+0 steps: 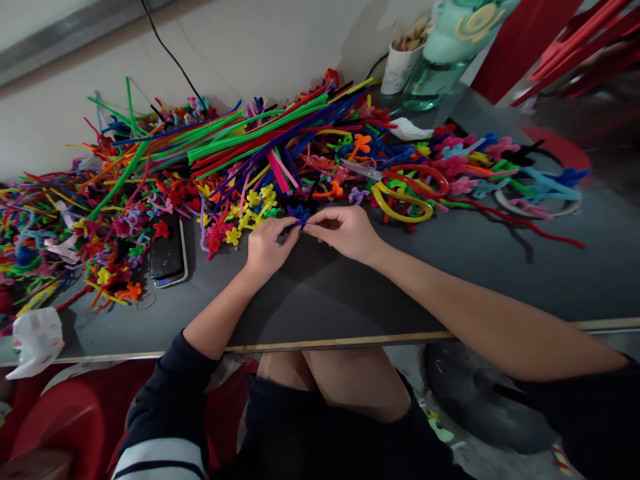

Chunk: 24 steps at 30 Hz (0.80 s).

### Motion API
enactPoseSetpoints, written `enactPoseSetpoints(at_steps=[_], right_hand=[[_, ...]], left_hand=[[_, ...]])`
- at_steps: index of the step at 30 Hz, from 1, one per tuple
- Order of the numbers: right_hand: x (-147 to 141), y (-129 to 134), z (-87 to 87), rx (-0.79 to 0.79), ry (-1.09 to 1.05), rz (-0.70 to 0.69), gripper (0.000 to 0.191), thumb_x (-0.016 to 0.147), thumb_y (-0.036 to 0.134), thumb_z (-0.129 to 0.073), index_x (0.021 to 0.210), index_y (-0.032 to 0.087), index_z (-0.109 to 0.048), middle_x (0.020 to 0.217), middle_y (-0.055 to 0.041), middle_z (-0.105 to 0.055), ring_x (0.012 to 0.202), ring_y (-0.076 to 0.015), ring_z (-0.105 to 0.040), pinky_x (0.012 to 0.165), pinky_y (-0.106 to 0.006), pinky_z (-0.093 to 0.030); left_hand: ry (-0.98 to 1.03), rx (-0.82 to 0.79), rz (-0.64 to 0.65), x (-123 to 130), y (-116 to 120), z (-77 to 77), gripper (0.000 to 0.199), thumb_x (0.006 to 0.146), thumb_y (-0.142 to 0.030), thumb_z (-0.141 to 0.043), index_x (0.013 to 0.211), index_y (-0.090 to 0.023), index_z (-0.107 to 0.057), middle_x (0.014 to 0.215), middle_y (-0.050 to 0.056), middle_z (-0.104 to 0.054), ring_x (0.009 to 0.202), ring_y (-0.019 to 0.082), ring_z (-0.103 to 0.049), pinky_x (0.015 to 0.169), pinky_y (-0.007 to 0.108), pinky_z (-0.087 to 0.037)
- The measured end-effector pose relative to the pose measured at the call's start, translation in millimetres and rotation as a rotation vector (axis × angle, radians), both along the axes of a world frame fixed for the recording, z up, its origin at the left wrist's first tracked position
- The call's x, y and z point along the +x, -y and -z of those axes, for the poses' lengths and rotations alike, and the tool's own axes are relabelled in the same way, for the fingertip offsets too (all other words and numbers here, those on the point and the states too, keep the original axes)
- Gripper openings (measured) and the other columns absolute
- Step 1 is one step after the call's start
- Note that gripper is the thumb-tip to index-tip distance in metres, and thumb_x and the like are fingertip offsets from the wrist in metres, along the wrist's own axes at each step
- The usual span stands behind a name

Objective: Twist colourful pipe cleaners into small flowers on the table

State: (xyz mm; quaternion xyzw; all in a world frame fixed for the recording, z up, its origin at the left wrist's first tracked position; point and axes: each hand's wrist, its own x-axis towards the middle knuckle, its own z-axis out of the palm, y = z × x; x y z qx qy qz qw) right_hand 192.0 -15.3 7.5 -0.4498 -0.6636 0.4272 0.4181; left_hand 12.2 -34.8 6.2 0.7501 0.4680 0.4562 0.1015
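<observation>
Between my two hands is a small dark blue pipe cleaner piece point(299, 213), looped like a flower at its top. My left hand point(269, 248) pinches it from the left with thumb and forefinger. From the right, my right hand point(345, 231) pinches the same piece, its fingertips almost touching those of the left. Part of the piece is hidden by the fingers. Just behind and left of it lie yellow pipe cleaner flowers point(257, 205). Right of my right hand, a small purple flower point(357, 195) rests on the table near scissors point(405, 193) with red and yellow handles.
A long heap of coloured pipe cleaners point(265, 133) runs along the wall. A phone point(167, 250) lies left of my hands, and a crumpled white bag point(37, 340) at the front left edge. At the back right stand a white cup point(399, 67) and a green bottle point(433, 80).
</observation>
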Motion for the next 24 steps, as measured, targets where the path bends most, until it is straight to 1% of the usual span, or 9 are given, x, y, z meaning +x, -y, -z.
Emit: enactPoseSetpoints(at_steps=[3, 9, 12, 16, 19, 24], right_hand=[[0, 0, 0.2, -0.007, -0.010, -0.003, 0.030, 0.074, 0.047, -0.074, 0.079, 0.018, -0.075, 0.062, -0.0028, -0.068, 0.048, -0.0134, -0.059, 0.051, -0.028, -0.046], [-3, 6, -3.5, 0.083, 0.009, 0.025, 0.025, 0.073, 0.042, -0.074, 0.074, 0.017, -0.074, 0.068, -0.0046, -0.070, 0.053, -0.0144, -0.060, 0.051, -0.029, -0.045], [-4, 9, -4.9, 0.085, 0.000, 0.021, 0.023, 0.075, 0.040, -0.073, 0.074, 0.017, -0.074, 0.069, -0.0049, -0.070, 0.054, -0.0147, -0.060, 0.051, -0.029, -0.046], [-5, 10, -4.0, 0.083, -0.019, 0.002, 0.022, 0.077, 0.040, -0.072, 0.074, 0.018, -0.073, 0.066, -0.0036, -0.067, 0.051, -0.0138, -0.059, 0.050, -0.029, -0.046], [-6, 8, -2.2, 0.088, -0.037, -0.020, 0.023, 0.078, 0.040, -0.071, 0.073, 0.018, -0.071, 0.070, -0.0034, -0.067, 0.048, -0.0117, -0.058, 0.048, -0.028, -0.045], [-4, 3, -1.3, 0.116, -0.090, -0.106, 0.026, 0.079, 0.043, -0.071, 0.073, 0.017, -0.068, 0.075, -0.0029, -0.063, 0.046, -0.0091, -0.056, 0.045, -0.026, -0.045]], left_hand=[[-0.030, 0.044, 0.018, -2, -1, -0.9, 0.014, 0.087, -0.023, -0.060, 0.090, -0.017, -0.072, 0.078, 0.004, -0.073, 0.070, 0.012, -0.065, 0.069, 0.025, -0.052], [-0.071, 0.041, -0.058, 0, 0, -1.2, 0.013, 0.084, -0.023, -0.062, 0.087, -0.017, -0.073, 0.074, 0.003, -0.072, 0.065, 0.011, -0.063, 0.062, 0.023, -0.051], [-0.054, 0.026, -0.083, 1, 0, 0.3, 0.012, 0.083, -0.023, -0.063, 0.086, -0.017, -0.073, 0.072, 0.002, -0.071, 0.063, 0.011, -0.062, 0.062, 0.023, -0.050], [-0.027, -0.040, -0.093, 2, 0, 1.0, 0.012, 0.082, -0.022, -0.064, 0.086, -0.018, -0.073, 0.072, 0.002, -0.071, 0.063, 0.011, -0.062, 0.064, 0.024, -0.051], [0.034, -0.119, -0.094, 3, 1, -0.3, 0.012, 0.081, -0.023, -0.065, 0.086, -0.017, -0.074, 0.073, 0.003, -0.071, 0.064, 0.012, -0.063, 0.065, 0.025, -0.051], [0.150, -0.270, -0.032, 0, 1, -1.5, 0.016, 0.080, -0.027, -0.066, 0.086, -0.016, -0.074, 0.075, 0.004, -0.073, 0.063, 0.012, -0.064, 0.062, 0.024, -0.051]])
